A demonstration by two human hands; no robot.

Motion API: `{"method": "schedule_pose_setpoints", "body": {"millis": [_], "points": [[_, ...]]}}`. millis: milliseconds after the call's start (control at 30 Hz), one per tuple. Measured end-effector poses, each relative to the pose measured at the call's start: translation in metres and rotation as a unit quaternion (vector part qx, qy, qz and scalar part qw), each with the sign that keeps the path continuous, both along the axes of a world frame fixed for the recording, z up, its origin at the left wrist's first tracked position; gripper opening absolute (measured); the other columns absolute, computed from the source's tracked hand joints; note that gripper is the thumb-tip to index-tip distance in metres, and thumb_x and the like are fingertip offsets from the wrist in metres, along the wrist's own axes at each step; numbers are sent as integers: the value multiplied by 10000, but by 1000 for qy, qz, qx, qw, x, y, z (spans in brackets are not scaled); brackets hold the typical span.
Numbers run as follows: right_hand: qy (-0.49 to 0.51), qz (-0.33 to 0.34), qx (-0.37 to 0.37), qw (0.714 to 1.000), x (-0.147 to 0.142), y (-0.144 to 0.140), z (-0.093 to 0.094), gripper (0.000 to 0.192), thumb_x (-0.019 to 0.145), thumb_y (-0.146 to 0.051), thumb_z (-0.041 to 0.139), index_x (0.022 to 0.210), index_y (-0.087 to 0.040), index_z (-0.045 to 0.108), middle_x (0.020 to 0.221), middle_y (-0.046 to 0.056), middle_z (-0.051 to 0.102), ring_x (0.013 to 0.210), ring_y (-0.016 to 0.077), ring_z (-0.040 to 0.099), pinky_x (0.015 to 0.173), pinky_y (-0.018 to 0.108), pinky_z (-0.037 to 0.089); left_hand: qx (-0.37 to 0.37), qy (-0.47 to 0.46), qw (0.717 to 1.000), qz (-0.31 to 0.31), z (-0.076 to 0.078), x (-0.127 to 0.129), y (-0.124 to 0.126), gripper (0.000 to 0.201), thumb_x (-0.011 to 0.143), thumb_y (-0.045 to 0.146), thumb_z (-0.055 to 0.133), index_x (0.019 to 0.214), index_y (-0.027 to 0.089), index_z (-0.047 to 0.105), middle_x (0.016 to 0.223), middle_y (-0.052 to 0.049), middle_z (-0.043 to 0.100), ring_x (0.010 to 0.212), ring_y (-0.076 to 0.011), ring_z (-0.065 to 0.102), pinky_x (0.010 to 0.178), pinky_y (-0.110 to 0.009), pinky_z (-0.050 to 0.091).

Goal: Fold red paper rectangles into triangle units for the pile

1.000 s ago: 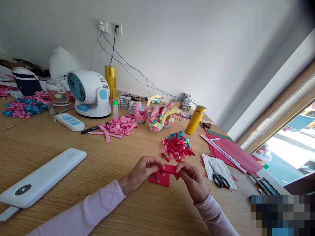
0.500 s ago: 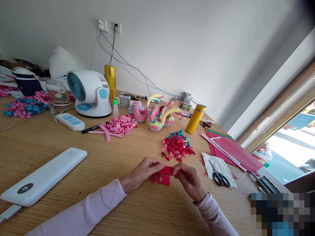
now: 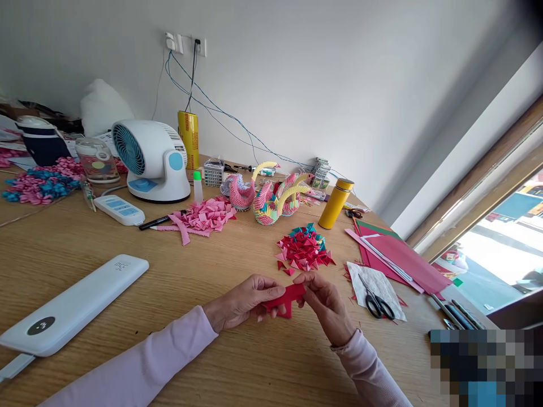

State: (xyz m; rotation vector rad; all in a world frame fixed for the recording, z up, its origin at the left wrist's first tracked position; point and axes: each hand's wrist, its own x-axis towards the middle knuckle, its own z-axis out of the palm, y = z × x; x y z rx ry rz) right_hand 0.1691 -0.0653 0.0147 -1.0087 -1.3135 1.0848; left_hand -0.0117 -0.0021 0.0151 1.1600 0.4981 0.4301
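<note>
- Head view: the left hand (image 3: 242, 301) and the right hand (image 3: 323, 305) are both pinching a folded red paper strip (image 3: 287, 294), holding it just above the wooden table (image 3: 203, 362), fingers closed on its two ends.
- A pile of red folded triangles (image 3: 304, 252) is lying just beyond the hands.
- Black scissors (image 3: 373, 299) are resting on a white sheet to the right, near red paper sheets (image 3: 403, 257).
- A white power bank (image 3: 72, 308) is lying at the left.
</note>
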Motion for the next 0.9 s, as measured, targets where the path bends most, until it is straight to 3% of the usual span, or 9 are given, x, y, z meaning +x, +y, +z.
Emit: {"method": "schedule_pose_setpoints", "body": {"millis": [300,467,633,767,900], "points": [[69,10,-40,997,-1,-1,3,221,808,-375,634,915,-184,606,685,-1,593,564,109,521,541,232,408,-47,-5,999,-10,1,0,0,311,743,433,663,750,125,620,672,-18,623,485,-55,481,395,-172,209],[149,38,-67,986,-1,-1,5,276,830,-386,591,1022,-188,597,653,-3,597,555,109,537,533,225,409,-72,-18,997,-23,3,0,-1,316,756,440,651,803,129,624,688,-27,631,495,-56,498,393,-163,205],[84,27,-55,995,-3,-3,6,305,821,-359,613,1068,-189,557,714,4,606,598,117,568,549,232,434,15,-22,1000,-17,3,3,-5,369,811,488,563,846,124,614,785,-63,655,547,-72,528,389,-142,269],[22,-18,-55,998,-5,0,1,296,751,-369,689,939,-167,581,687,-6,602,536,89,546,503,205,420,78,-11,997,-14,-2,5,-4,408,819,506,533,872,109,610,826,-89,657,601,-105,569,399,-147,351],[28,-68,-40,996,-1,4,-6,320,701,-399,728,859,-162,581,635,-21,586,508,79,535,472,185,414,79,-1,995,56,-10,7,1,375,743,453,649,912,121,602,707,-27,627,577,-104,562,406,-154,397]]}}
